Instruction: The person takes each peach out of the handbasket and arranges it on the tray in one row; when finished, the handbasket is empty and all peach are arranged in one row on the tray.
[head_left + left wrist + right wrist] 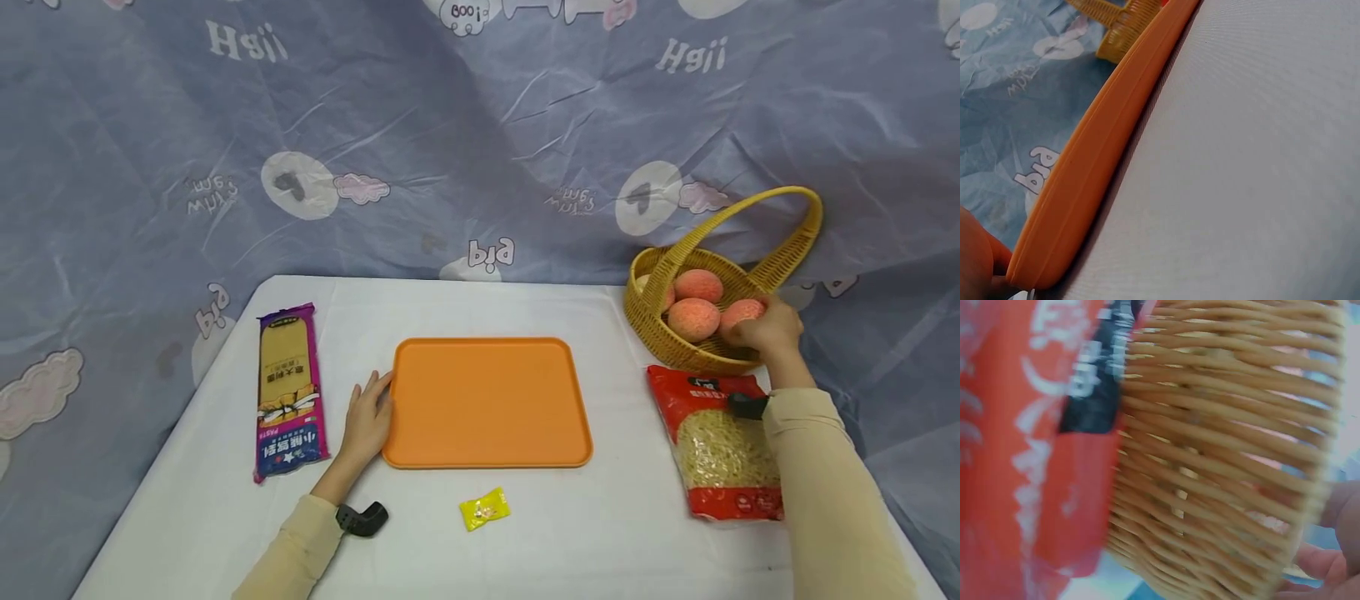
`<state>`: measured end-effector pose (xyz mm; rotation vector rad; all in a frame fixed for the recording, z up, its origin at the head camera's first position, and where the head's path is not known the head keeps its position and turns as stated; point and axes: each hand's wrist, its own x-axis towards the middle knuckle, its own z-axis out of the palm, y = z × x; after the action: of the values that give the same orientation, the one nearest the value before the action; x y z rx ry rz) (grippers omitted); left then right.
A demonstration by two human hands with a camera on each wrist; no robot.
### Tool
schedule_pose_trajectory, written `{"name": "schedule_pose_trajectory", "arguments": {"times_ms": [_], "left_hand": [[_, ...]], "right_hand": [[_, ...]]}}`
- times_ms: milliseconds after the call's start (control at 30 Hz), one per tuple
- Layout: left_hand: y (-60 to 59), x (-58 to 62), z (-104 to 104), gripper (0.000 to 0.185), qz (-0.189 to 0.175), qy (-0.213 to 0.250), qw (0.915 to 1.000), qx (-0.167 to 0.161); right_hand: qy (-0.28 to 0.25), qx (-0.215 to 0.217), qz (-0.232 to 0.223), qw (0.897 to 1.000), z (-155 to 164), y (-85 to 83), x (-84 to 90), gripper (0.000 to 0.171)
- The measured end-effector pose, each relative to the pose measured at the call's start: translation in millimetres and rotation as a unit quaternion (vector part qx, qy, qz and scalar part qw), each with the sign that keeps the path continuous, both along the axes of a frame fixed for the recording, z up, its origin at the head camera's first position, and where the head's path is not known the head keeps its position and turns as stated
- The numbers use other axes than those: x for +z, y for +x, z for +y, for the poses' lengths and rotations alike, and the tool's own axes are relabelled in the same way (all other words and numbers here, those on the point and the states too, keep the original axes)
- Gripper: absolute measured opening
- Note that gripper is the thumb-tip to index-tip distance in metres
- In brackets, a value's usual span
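My right hand (776,329) reaches over the near right rim of a yellow wicker basket (651,333) and grips a rough, pinkish-orange egg-shaped ball (739,317) inside it. Several similar balls (693,320) lie beside that one, under the tall arched handle. Through the weave (1210,437) in the right wrist view, pink shows, and the fingers (1319,559) are past the rim. At the left edge of a flat orange tray (487,404), my left hand (367,421) rests with its fingers extended, touching the rim. The left wrist view shows the tray's side wall (1094,162).
A red bag of pasta (720,450) lies in front of the basket, under the right forearm. To the left is a purple-edged pasta packet (288,392). A small yellow wrapped candy (484,509) sits before the tray on the white table (585,550). Patterned cloth hangs behind.
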<state>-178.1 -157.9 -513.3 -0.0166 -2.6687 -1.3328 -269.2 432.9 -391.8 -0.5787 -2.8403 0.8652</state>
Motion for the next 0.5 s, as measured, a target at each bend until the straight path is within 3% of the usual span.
{"name": "schedule_pose_trajectory", "arguments": {"times_ms": [133, 300, 500], "left_hand": [[-0.6, 1.5, 0.8, 0.044, 0.002, -0.001, 1.0, 0.001], [-0.7, 2.0, 0.3, 0.044, 0.005, -0.001, 1.0, 0.001], [-0.6, 1.9, -0.3, 0.044, 0.001, -0.001, 1.0, 0.001]], "right_hand": [[-0.01, 0.003, 0.022, 1.0, 0.0, 15.9, 17.4, 0.089], [-0.023, 0.012, 0.051, 0.998, -11.5, 46.4, 37.7, 0.08], [-0.056, 0.055, 0.085, 0.993, -50.8, 89.4, 49.4, 0.076]]}}
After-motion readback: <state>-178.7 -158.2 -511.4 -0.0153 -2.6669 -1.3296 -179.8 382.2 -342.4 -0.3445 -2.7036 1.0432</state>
